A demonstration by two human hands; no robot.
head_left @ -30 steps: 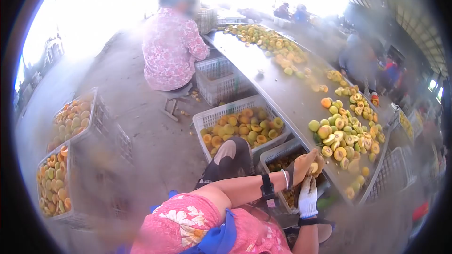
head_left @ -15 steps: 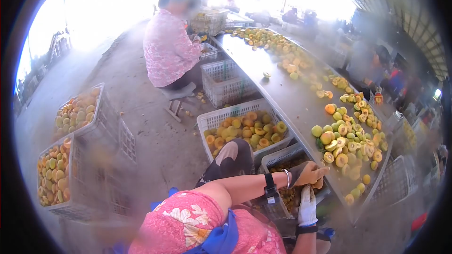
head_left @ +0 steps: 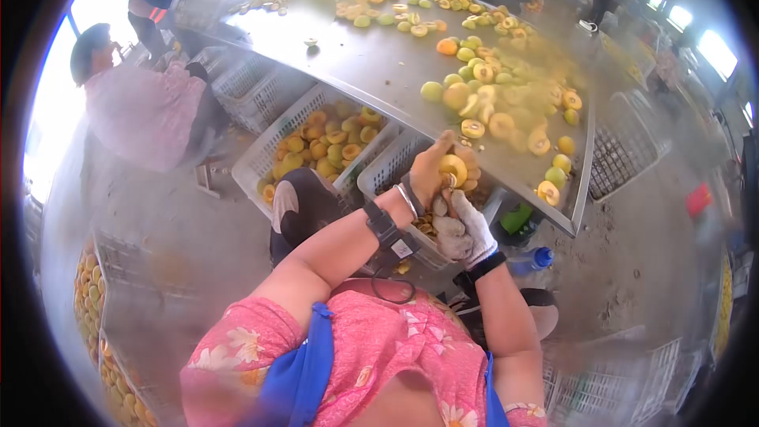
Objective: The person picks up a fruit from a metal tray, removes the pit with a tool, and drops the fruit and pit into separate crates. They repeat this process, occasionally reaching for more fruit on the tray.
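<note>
My left hand [head_left: 436, 170] grips a yellow peach half [head_left: 453, 168], its cut face up, by the near edge of the metal table [head_left: 379, 71]. Just below, my right hand [head_left: 468, 231] wears a white glove, its fingers curled close to the fruit. Something thin and brownish shows at its fingertips, too small to make out. Beneath both hands stands a grey crate [head_left: 385, 174] with scraps in it. Whole and halved peaches [head_left: 482, 95] lie spread over the table in front of me.
A white crate [head_left: 257, 160] full of peach halves stands by my knee. A person in pink [head_left: 146, 115] sits to the left, with others behind the table. Stacked crates [head_left: 118, 269] stand at lower left; a blue bottle [head_left: 531, 261] is at right.
My view has swung to the right and down. Both hands now appear further left and higher in view, and a peach half has come into sight in my left hand.
</note>
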